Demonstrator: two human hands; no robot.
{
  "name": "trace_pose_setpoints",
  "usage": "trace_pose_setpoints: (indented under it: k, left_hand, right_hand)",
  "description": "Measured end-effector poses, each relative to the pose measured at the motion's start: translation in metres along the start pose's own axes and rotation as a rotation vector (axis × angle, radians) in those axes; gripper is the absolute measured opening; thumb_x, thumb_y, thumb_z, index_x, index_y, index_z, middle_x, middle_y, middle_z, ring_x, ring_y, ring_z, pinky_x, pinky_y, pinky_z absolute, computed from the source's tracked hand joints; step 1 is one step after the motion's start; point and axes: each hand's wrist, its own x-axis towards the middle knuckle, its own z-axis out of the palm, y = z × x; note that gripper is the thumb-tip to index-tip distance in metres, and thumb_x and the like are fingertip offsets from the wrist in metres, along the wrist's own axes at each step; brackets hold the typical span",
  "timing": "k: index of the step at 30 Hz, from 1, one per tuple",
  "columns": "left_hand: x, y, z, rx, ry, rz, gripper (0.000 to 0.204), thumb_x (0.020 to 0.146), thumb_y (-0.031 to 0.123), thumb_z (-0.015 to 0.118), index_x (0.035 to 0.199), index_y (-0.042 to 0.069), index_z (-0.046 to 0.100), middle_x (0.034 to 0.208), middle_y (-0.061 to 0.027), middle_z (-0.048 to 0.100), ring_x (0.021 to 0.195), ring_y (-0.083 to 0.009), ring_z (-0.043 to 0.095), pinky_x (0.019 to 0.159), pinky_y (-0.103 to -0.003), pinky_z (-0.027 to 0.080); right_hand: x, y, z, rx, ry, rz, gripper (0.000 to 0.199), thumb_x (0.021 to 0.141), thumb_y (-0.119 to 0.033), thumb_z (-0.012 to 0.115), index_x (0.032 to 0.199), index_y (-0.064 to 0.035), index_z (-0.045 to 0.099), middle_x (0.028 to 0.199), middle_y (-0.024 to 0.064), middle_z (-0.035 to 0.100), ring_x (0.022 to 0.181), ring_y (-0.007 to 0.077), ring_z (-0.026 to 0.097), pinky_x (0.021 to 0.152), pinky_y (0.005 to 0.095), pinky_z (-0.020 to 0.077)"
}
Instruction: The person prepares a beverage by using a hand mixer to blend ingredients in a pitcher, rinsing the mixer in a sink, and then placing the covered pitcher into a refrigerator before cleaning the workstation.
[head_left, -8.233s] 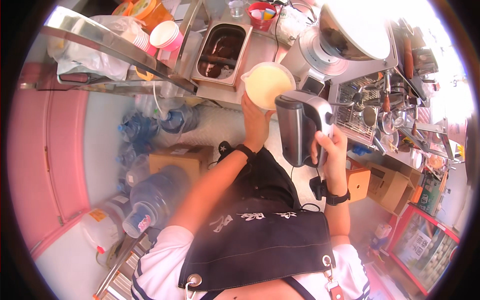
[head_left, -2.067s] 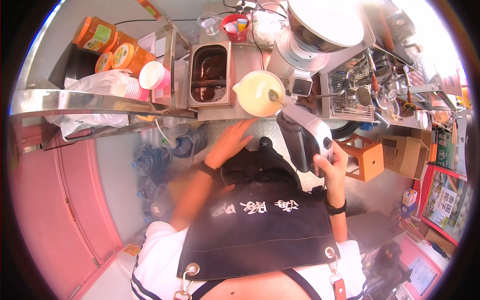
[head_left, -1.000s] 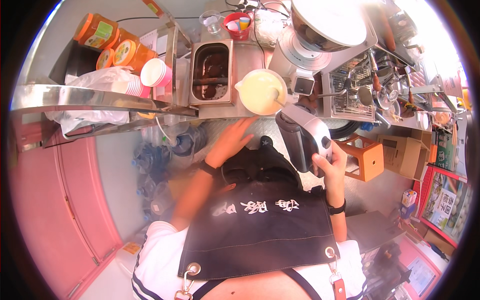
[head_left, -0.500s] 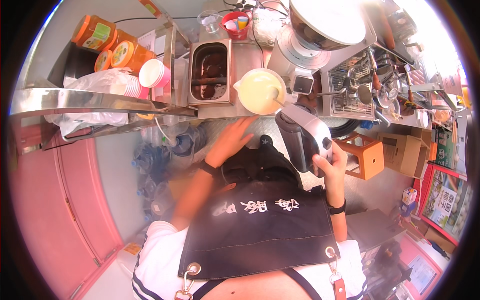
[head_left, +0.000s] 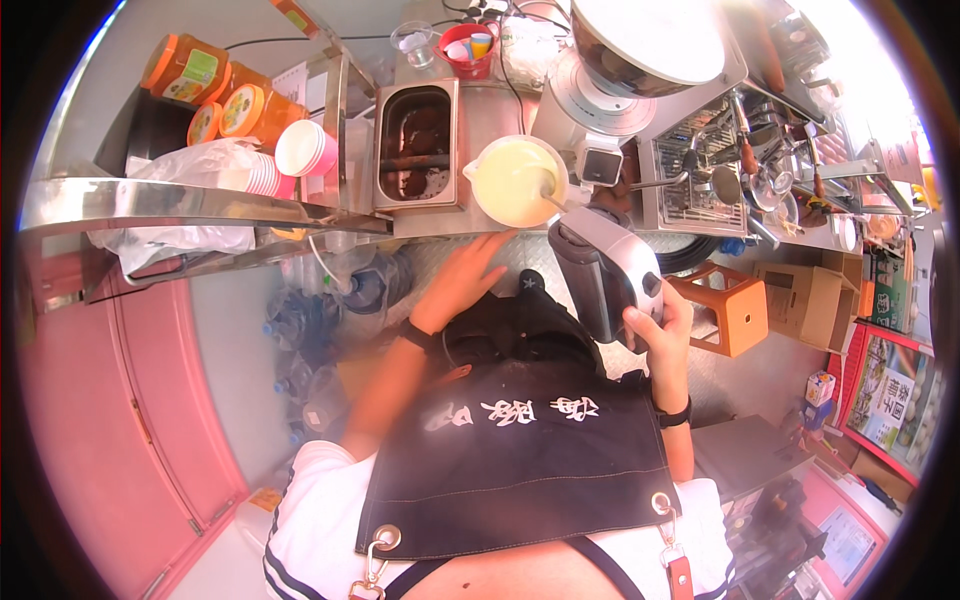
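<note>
My right hand [head_left: 668, 325] is closed around the grey and black hand mixer [head_left: 603, 270], its thumb along the near end. The mixer's metal shaft slants into a white spouted mixing bowl [head_left: 481, 205] at the counter's front edge. Pale yellow liquid [head_left: 510, 182] fills part of this bowl; what the mixer's tip looks like under it is hidden. My left hand [head_left: 460, 283] is open, fingers stretched toward the bowl's near side. Some of its fingertips reach the bowl's lower rim, and I cannot tell whether they press on it.
Left of the bowl sits a steel pan [head_left: 458, 140] with dark brown contents. A machine with a round white top [head_left: 650, 45] stands behind right, beside a utensil rack [head_left: 700, 170]. Below the counter are an orange stool [head_left: 740, 310], cardboard box [head_left: 800, 300] and water jugs [head_left: 370, 285].
The mixer's shaft has shifted slightly toward the right wall inside the bowl. Both hands stay in nearly the same place.
</note>
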Motion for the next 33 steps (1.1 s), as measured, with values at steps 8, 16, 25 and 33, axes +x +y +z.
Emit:
trace_pose_setpoints:
  k: [8,16,25,33]
  left_hand:
    - [0.000,0.000,0.000,-0.006,-0.003,-0.002,0.055,0.084,0.010,0.060,0.135,0.010,0.043,0.125,-0.0158,0.051,0.109,-0.0384,0.052,0.091,-0.044,0.044]
    - [-0.001,-0.001,0.001,-0.009,0.014,0.010,0.055,0.083,0.010,0.060,0.135,0.011,0.043,0.126,-0.0149,0.051,0.108,-0.0386,0.052,0.090,-0.044,0.044]
    - [-0.002,-0.005,0.002,-0.012,0.029,0.015,0.055,0.083,0.009,0.061,0.135,0.011,0.043,0.124,-0.0153,0.052,0.105,-0.0391,0.053,0.087,-0.044,0.046]
    - [-0.003,-0.003,-0.002,-0.035,0.026,-0.001,0.056,0.083,0.009,0.061,0.135,0.011,0.043,0.124,-0.0151,0.052,0.106,-0.0388,0.053,0.088,-0.044,0.045]
  right_hand:
    - [0.002,-0.003,0.002,-0.018,-0.027,-0.004,0.019,0.076,-0.003,0.070,0.094,-0.0020,0.062,0.067,-0.0018,0.059,0.048,0.0026,0.049,0.041,0.0180,0.0339]
    - [0.003,-0.002,0.005,-0.033,-0.029,0.002,0.020,0.075,-0.003,0.071,0.094,-0.0023,0.063,0.069,-0.0026,0.059,0.049,0.0026,0.049,0.041,0.0178,0.0340]
    - [0.003,-0.001,0.008,-0.034,-0.038,0.020,0.020,0.075,-0.004,0.071,0.093,-0.0028,0.063,0.070,-0.0027,0.059,0.049,0.0026,0.049,0.041,0.0182,0.0343]
    - [0.003,0.001,0.011,-0.039,-0.057,0.006,0.022,0.074,-0.004,0.073,0.094,-0.0028,0.064,0.069,-0.0027,0.059,0.048,0.0029,0.049,0.041,0.0182,0.0341]
